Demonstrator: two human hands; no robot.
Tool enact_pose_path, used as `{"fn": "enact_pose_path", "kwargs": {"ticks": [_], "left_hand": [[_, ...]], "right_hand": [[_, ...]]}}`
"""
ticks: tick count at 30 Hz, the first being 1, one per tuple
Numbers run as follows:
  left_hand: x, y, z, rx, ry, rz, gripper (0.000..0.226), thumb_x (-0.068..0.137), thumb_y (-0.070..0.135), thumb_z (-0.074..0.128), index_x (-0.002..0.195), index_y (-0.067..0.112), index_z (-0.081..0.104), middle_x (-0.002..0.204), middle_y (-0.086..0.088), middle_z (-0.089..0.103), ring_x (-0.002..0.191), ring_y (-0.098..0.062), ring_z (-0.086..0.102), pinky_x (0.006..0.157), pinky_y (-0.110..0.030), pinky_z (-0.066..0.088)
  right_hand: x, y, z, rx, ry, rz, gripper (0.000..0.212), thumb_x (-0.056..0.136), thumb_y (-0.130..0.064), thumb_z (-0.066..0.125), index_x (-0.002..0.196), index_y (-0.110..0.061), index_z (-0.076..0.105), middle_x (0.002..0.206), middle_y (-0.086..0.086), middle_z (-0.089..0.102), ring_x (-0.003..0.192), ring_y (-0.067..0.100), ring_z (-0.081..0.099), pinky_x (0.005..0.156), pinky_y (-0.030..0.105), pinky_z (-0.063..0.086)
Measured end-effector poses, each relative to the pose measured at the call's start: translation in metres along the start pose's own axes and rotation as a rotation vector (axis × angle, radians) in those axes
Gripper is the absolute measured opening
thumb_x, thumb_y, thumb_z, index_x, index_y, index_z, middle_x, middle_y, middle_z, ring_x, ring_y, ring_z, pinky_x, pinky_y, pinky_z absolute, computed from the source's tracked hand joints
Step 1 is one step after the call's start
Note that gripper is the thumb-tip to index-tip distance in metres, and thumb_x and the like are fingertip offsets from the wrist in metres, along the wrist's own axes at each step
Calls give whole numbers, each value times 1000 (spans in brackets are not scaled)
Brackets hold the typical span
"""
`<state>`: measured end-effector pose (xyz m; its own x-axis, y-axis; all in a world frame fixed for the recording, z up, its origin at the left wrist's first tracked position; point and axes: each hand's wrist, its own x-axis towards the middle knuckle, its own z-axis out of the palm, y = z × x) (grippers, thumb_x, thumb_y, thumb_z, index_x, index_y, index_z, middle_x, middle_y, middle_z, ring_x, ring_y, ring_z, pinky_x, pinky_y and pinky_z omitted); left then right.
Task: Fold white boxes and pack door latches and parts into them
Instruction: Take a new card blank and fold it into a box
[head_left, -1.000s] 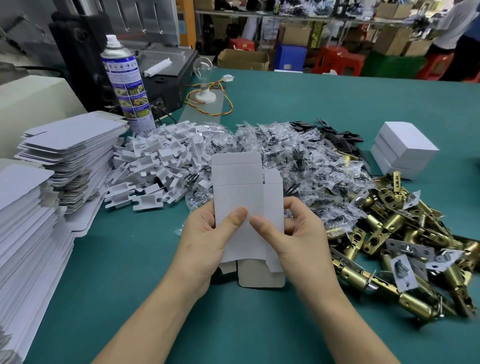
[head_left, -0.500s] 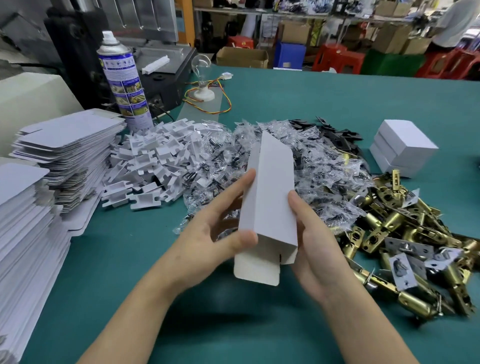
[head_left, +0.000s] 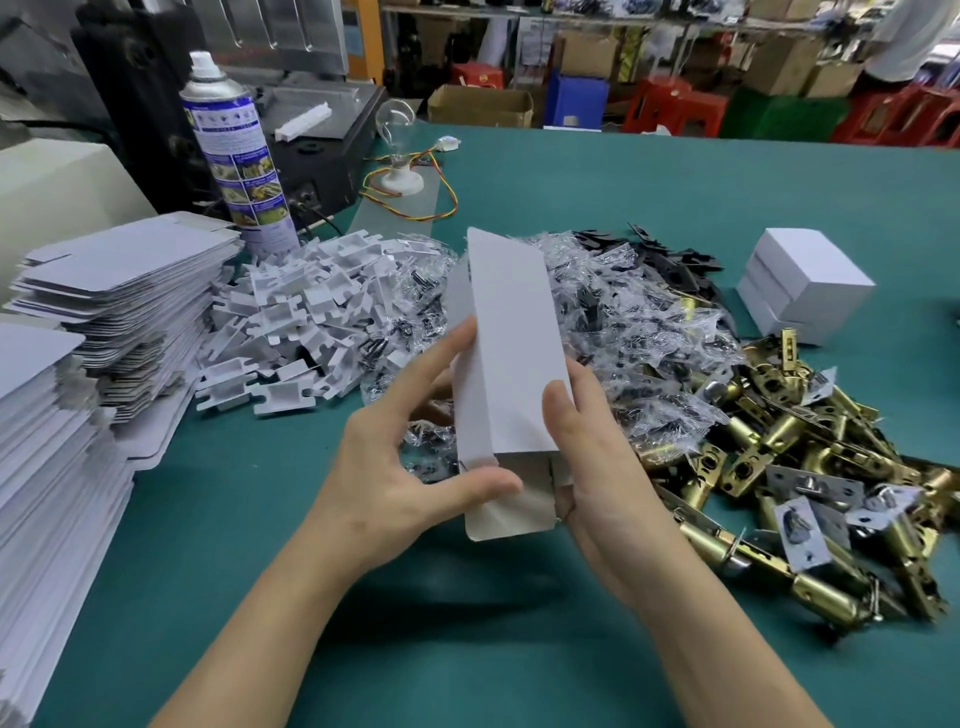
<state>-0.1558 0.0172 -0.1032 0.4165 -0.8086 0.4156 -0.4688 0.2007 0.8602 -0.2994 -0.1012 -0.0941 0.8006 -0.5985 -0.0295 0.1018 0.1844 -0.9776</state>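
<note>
A white box (head_left: 511, 353), opened into a long tube, is held upright above the green table (head_left: 675, 187), its bottom flap (head_left: 511, 512) hanging loose. My left hand (head_left: 400, 462) holds its left side, thumb on the lower edge and fingers behind. My right hand (head_left: 587, 467) grips its right side, thumb on the front face. Brass door latches (head_left: 810, 462) lie heaped at the right. Clear bags of small parts (head_left: 639, 332) are piled behind the box, with white plastic inserts (head_left: 311, 312) to their left.
Stacks of flat white box blanks (head_left: 109, 291) fill the left edge. A spray can (head_left: 234, 150) stands at the back left by a black machine (head_left: 322, 135). Folded white boxes (head_left: 805, 286) sit at the right rear. Black plates (head_left: 670, 260) lie behind the bags.
The flat blank has been opened into a tube and turned edge-on. My left thumb slid down to its lower edge and my right thumb moved onto the front face.
</note>
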Motion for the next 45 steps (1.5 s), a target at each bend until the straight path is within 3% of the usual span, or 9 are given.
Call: {"fn": "enact_pose_path", "kwargs": {"ticks": [6, 11, 19, 24, 28, 35, 39, 42, 45], "left_hand": [[3, -4, -3, 181, 39, 78, 64, 79, 53, 80, 139, 49, 58, 131, 27, 65, 119, -2, 63, 100, -12, 43], [2, -4, -1, -127, 149, -75, 38, 85, 53, 71, 122, 52, 63, 102, 5, 74, 87, -19, 67, 80, -42, 55], [1, -1, 0, -153, 161, -150, 25, 87, 54, 64, 112, 51, 66, 70, 10, 67, 62, -10, 61, 58, -27, 48], [2, -2, -3, -190, 118, -170, 37, 85, 51, 70, 121, 43, 67, 81, -5, 72, 70, -30, 62, 65, -41, 52], [3, -4, -3, -182, 107, -166, 40, 84, 50, 73, 123, 45, 66, 94, -16, 74, 84, -50, 62, 77, -68, 54], [4, -2, -1, -216, 102, -149, 44, 83, 46, 76, 126, 50, 66, 106, -20, 71, 86, -48, 60, 81, -56, 57], [4, -3, -9, -211, -54, -142, 72, 84, 43, 78, 149, 51, 48, 127, 3, 69, 106, -12, 67, 89, -28, 54], [3, -4, -13, -232, -233, -176, 113, 68, 57, 93, 160, 48, 28, 152, -3, 54, 139, -26, 55, 111, -36, 48], [3, -3, -11, -183, -213, -159, 117, 62, 55, 97, 158, 49, 30, 148, -1, 58, 136, -24, 57, 111, -31, 48]], "right_hand": [[3, 5, -1, 5, -25, -2, 54, 93, -62, 56, 144, -46, 47, 137, -7, 67, 123, 23, 66, 105, 61, 50], [8, -4, -2, 65, -84, -104, 57, 90, -41, 59, 144, -48, 43, 138, 3, 66, 107, 22, 72, 94, 43, 57], [3, 0, -13, -36, -70, -266, 50, 85, -31, 64, 135, -33, 56, 111, 24, 71, 88, 45, 59, 78, 39, 53], [3, 0, -17, -93, -76, -291, 46, 84, -24, 65, 129, -33, 57, 86, 0, 68, 77, 15, 60, 64, 25, 51], [2, 0, -15, -110, -59, -294, 42, 83, -23, 64, 123, -36, 67, 96, 27, 60, 74, 29, 55, 60, 41, 50], [3, 1, -14, -112, -11, -261, 41, 80, -20, 61, 117, -35, 68, 103, 24, 65, 67, 34, 52, 58, 45, 49], [3, 0, -13, -65, 5, -270, 40, 83, -16, 64, 117, -35, 68, 108, 25, 67, 64, 50, 50, 58, 43, 52], [3, -1, -15, -36, 46, -250, 39, 86, -9, 64, 115, -34, 69, 96, 10, 70, 61, 38, 49, 45, 27, 48], [3, -2, -15, -20, 51, -223, 37, 87, -8, 63, 114, -33, 70, 90, 1, 70, 60, 34, 48, 44, 25, 47]]}}
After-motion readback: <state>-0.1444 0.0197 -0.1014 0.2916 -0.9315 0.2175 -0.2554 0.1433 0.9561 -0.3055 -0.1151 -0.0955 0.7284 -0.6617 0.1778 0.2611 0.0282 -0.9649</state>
